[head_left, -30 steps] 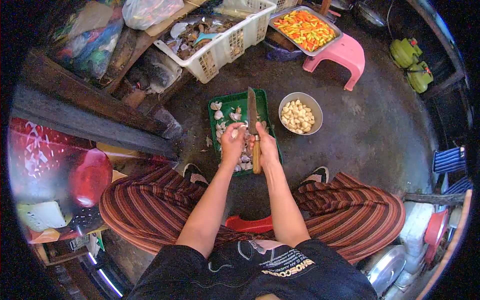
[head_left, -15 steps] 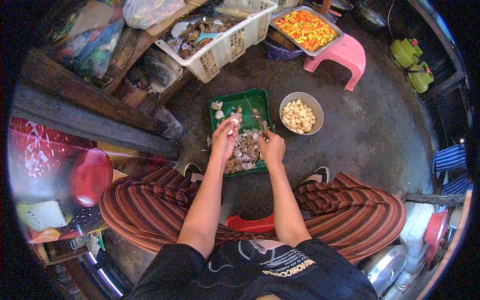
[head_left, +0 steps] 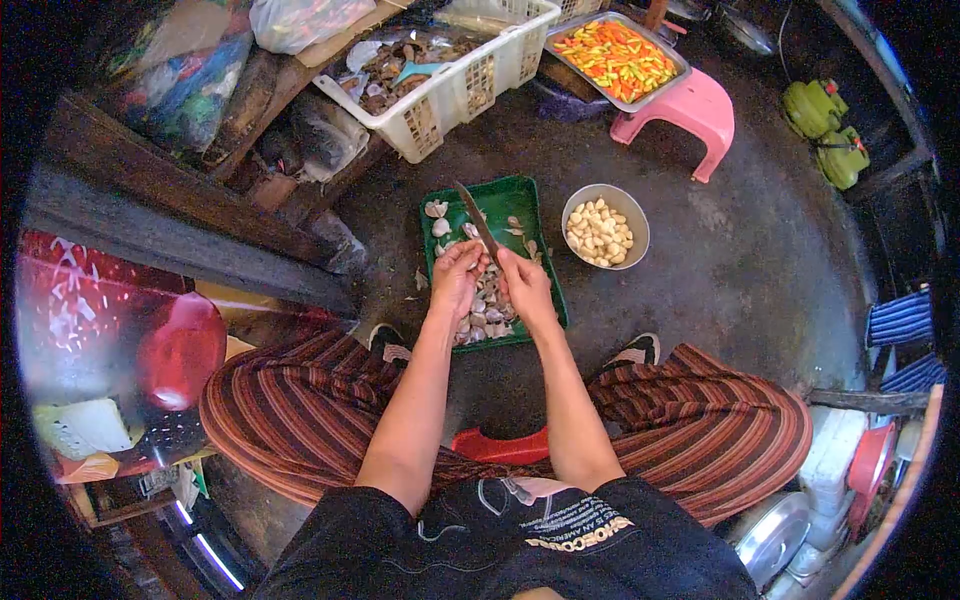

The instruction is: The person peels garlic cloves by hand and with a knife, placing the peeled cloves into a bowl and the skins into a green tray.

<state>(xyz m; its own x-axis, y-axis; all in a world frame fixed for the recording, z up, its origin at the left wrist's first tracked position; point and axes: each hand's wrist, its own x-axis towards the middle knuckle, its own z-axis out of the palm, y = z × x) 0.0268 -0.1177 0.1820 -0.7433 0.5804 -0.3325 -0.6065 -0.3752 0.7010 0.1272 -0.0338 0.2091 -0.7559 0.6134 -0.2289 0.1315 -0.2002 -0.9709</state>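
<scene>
My left hand point(head_left: 458, 278) is closed, pinching a garlic clove that its fingers mostly hide. My right hand point(head_left: 525, 285) grips a knife point(head_left: 474, 214), its blade slanting up and to the left past the left fingertips. Both hands meet over a green tray point(head_left: 535, 205). Unpeeled garlic cloves and loose skins point(head_left: 487, 318) lie in the tray below my hands, with a few pale bulbs point(head_left: 438, 218) in its far left corner. To the right of the tray stands a metal bowl point(head_left: 644, 240) holding peeled garlic cloves point(head_left: 600, 230).
A white plastic crate point(head_left: 440, 118) of mixed items stands at the far left. Beyond the bowl, a metal tray of red and yellow chillies point(head_left: 615, 60) rests by a pink stool point(head_left: 690, 115). Green gas cylinders point(head_left: 825, 130) stand far right; a wooden beam point(head_left: 200, 220) runs along the left.
My hands have come together over the tray. The knife has swung left, its blade now beside the left fingers, and the clove is more covered.
</scene>
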